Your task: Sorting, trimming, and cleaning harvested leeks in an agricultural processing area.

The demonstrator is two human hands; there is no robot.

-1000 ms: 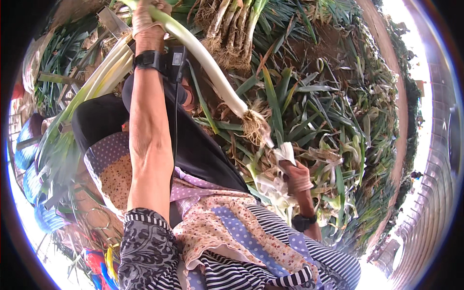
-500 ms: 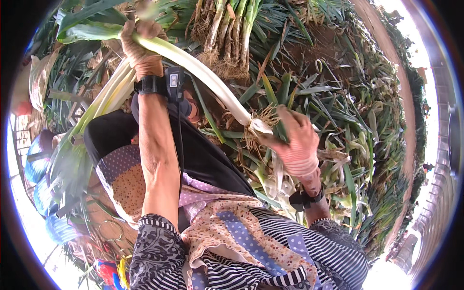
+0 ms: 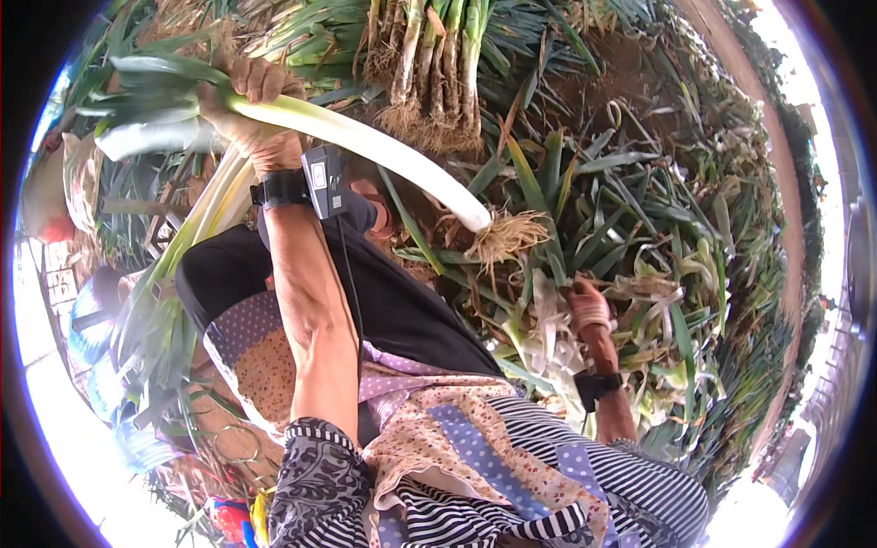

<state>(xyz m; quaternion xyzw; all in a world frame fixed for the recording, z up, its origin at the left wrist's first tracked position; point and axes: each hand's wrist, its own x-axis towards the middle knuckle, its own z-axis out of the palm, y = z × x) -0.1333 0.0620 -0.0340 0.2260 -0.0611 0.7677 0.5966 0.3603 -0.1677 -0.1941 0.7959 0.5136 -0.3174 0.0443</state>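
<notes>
My left hand [image 3: 251, 105] is closed around a long leek [image 3: 365, 139], near where its green leaves begin. The white stalk curves toward the right, with stringy roots [image 3: 512, 236] at its end. Its green leaf tops [image 3: 151, 91] stick out left of the fist, blurred. Lower right, my right hand [image 3: 590, 306] is apart from the leek, over a heap of pale peelings [image 3: 551, 324]. Its fingers look curled; what they hold, if anything, does not show. More leeks [image 3: 206, 215] lie slanting beneath my left wrist, beside my knee.
A bundle of leeks with muddy roots [image 3: 429, 73] lies at the top middle. Green leaf scraps [image 3: 630, 201] spread over the ground on the right. A small device [image 3: 322, 181] with a cable is strapped at my left wrist. Blue striped bags [image 3: 96, 315] are at the far left.
My right hand has moved away from the leek's root end, down and to the right. The stalk end now looks smooth and white. My left hand has shifted slightly left, still gripping the leek.
</notes>
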